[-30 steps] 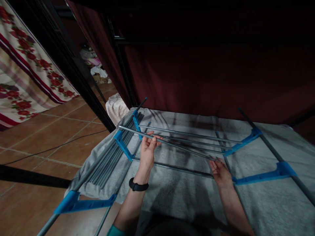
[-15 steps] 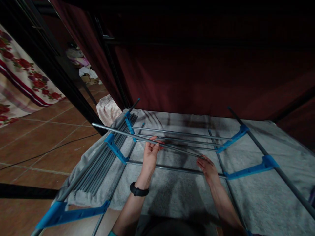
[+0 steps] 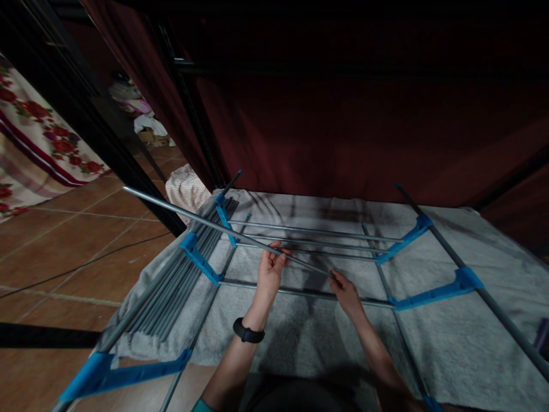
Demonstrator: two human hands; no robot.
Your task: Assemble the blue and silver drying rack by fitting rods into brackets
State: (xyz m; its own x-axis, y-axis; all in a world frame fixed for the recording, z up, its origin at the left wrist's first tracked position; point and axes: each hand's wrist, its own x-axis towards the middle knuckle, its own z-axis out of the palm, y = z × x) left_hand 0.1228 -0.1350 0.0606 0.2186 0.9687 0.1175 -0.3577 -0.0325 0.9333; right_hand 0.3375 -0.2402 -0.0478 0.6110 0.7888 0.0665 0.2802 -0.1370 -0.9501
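Note:
A loose grey metal rod (image 3: 171, 208) slants over the frame, its far-left end raised. My left hand (image 3: 270, 274), a black band on its wrist, pinches the rod with thumb and fingers right of its middle. My right hand (image 3: 346, 294) has its fingertips closed on the rod's right end. Below and behind the hands, several crossbars (image 3: 317, 230) link blue plastic brackets (image 3: 405, 241) of the frame. A nearer crossbar (image 3: 300, 292) runs beneath both hands, between a left bracket (image 3: 201, 260) and a right bracket (image 3: 437, 293).
Several spare rods (image 3: 171, 297) lie side by side on the grey blanket (image 3: 493, 349) at the left. Long side tubes (image 3: 506, 320) flank the frame. A dark red curtain (image 3: 343, 137) hangs behind. Tiled floor (image 3: 64, 252) with a cable shows at left.
The rod has shifted left, its left end reaching farther out and higher. My right hand has moved left, its spread fingers now closed on the rod's end. My left hand moved slightly right.

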